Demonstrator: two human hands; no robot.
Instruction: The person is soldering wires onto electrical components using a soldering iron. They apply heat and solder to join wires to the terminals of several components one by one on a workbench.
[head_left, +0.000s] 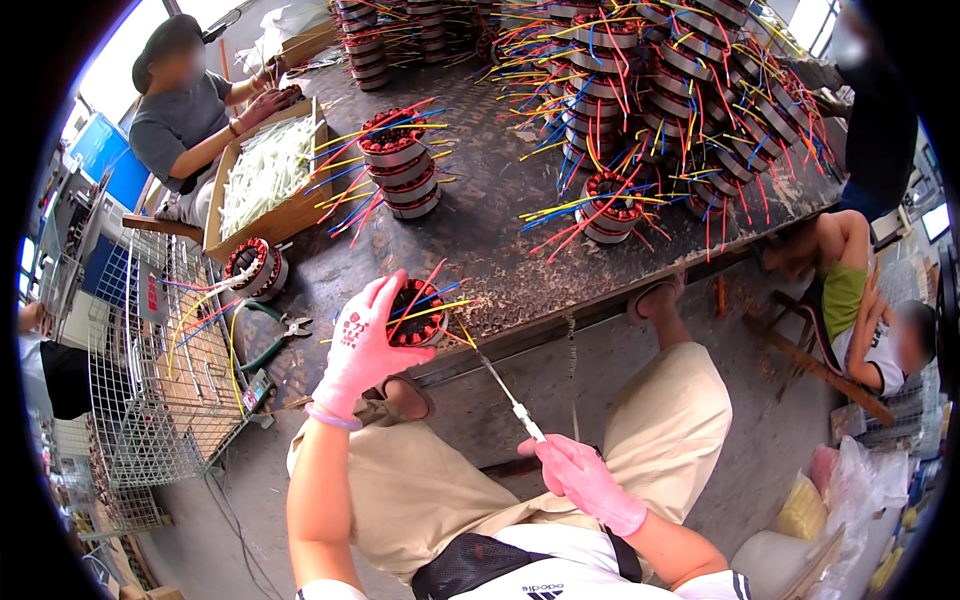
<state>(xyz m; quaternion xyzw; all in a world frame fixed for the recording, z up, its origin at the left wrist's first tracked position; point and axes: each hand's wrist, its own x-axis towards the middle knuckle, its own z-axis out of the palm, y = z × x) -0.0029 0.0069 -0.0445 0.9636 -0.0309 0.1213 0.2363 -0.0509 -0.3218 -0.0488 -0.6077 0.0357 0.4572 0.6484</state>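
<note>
My left hand point(352, 345), in a pink glove with a purple band at the wrist, grips a motor stator point(432, 328) at the table's front edge. Red copper coils line its ring, and red, blue and yellow wires stick out. My right hand point(582, 482), also pink-gloved, is closed around the white end of a slim stick-like tool point(522, 412). Its thin shaft slants up toward the stator and ends beside a yellow wire; whether they touch I cannot tell. Left of my left hand lie green-handled pliers point(272, 345) and another stator point(256, 268) with white sleeving on its wires.
Stators stand stacked point(400, 165) mid-table, with a large pile point(690, 90) at the far right and one stator point(610, 208) before it. A wooden box point(318, 150) holds white sleeves near a co-worker. Left is a wire basket point(150, 370); another person sits at right.
</note>
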